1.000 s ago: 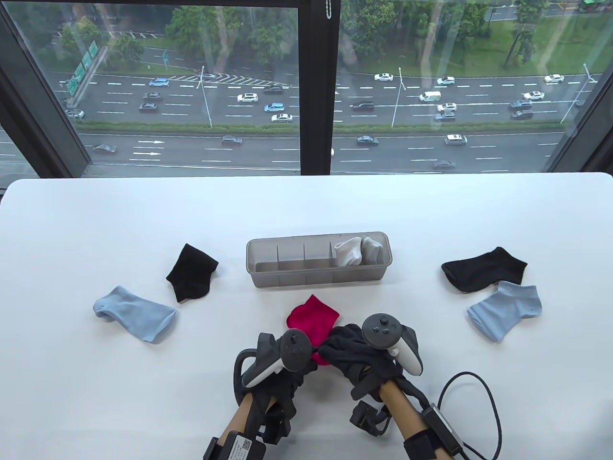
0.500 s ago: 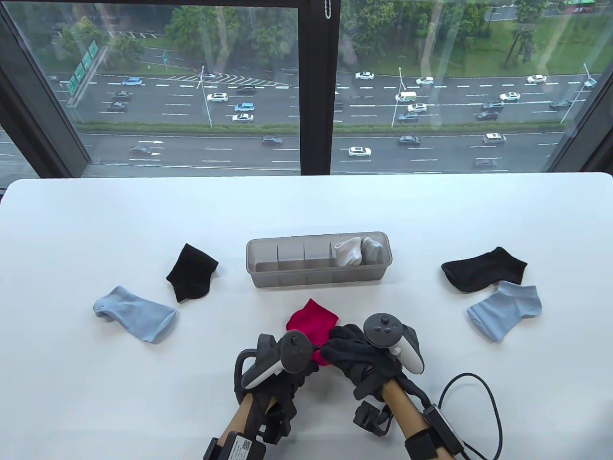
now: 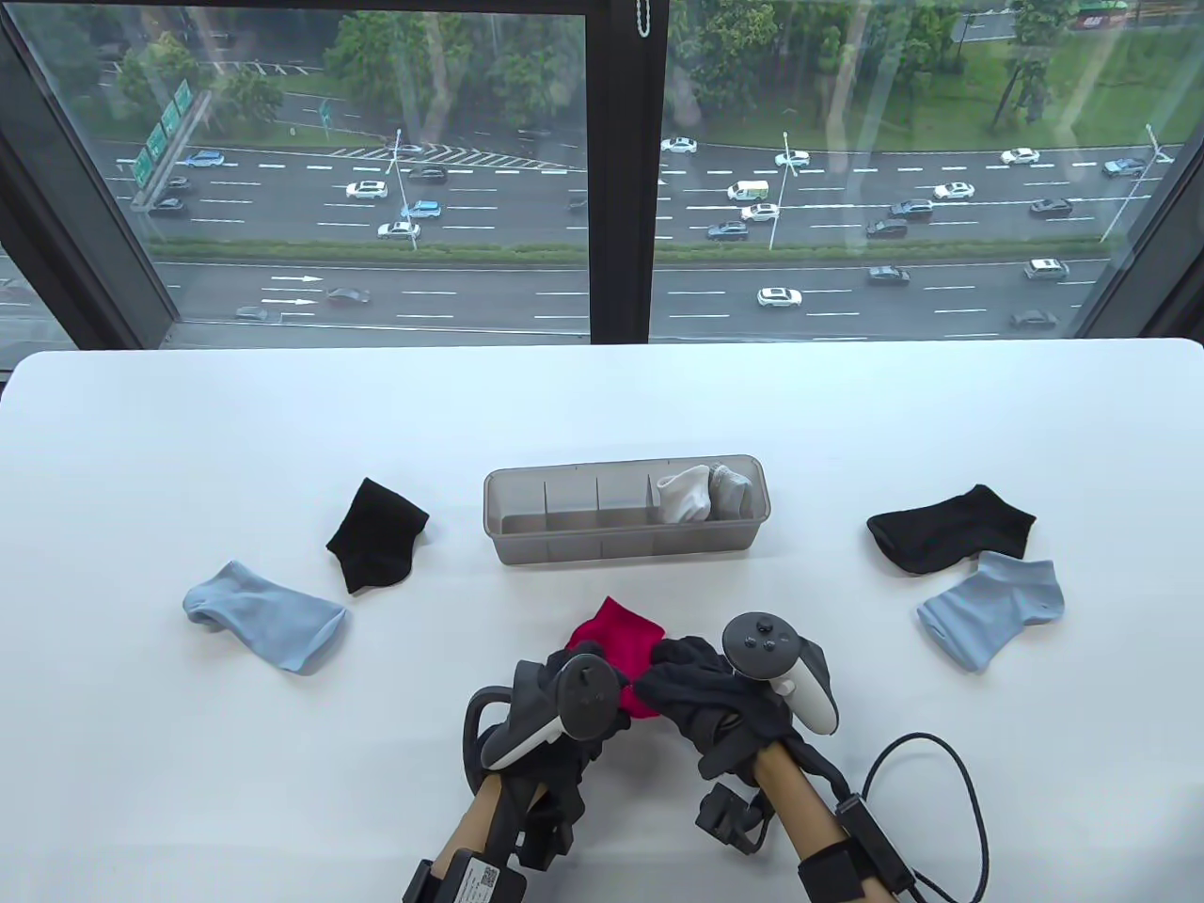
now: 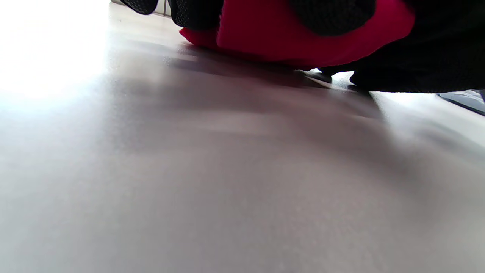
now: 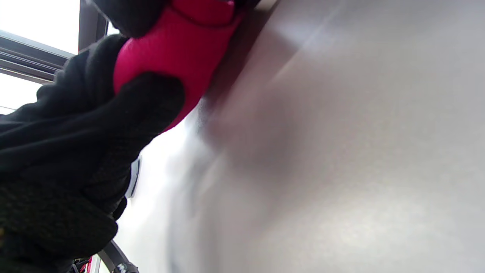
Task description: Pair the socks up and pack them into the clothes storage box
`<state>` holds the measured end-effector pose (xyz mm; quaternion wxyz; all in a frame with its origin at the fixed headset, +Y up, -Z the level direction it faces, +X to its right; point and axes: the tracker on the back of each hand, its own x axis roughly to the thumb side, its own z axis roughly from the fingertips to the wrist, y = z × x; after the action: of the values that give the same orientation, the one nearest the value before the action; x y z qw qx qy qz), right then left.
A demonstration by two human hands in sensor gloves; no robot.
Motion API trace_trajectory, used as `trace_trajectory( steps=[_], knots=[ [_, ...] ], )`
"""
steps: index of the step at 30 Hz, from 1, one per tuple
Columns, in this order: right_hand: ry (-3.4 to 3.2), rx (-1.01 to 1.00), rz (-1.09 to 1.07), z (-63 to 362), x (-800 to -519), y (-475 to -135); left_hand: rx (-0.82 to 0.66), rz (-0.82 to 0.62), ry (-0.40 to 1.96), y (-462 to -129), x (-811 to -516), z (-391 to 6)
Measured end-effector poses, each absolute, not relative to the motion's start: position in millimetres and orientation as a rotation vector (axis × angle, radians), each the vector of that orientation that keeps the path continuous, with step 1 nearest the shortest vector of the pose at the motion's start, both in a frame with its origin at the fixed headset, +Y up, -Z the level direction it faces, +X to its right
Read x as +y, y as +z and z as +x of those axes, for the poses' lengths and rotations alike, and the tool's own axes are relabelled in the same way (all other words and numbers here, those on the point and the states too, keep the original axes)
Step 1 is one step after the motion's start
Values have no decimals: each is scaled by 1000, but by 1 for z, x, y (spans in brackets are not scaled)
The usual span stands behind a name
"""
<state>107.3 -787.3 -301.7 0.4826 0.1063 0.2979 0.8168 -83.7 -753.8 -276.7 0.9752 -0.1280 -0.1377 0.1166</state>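
Red socks (image 3: 621,644) sat at 6 o'clock of the storage box (image 3: 625,546), pinched by left hand (image 3: 564,701) and right hand (image 3: 701,691). Risk: bundle unrolling if either grip slackened.

No words could be read: the green road signs (image 3: 165,132) outside and the wrist label's (image 3: 486,877) code were too small

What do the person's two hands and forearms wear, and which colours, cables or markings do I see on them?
Both hands wear black knitted gloves. The left hand carries a tracker with a dark round head and a white handle; the right hand carries a similar one showing buttons. Black boxes are strapped to both forearms. The left box bears a white QR label; a black cable loops beside the right.
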Motion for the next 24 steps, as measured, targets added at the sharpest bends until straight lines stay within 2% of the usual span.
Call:
trace_trajectory(
  steps=[5,12,15,18,21,24],
  knots=[
    [2036,712,307,105,-787,-301,-276,-335,221,-277,-758,-85],
    [2005,739,297,105,-789,-302,-278,-271,225,-277,-755,-85],
    [2055,690,303,105,-788,-300,-268,-257,214,-277,-753,-84],
    [2150,685,376,103,-787,-300,-277,-312,218,-278,-757,-85],
    [2152,679,360,102,-787,-301,-283,-350,203,-278,-758,-84],
    [2106,748,383,101,-789,-301,-270,-349,152,-278,-757,-81]
  ],
)
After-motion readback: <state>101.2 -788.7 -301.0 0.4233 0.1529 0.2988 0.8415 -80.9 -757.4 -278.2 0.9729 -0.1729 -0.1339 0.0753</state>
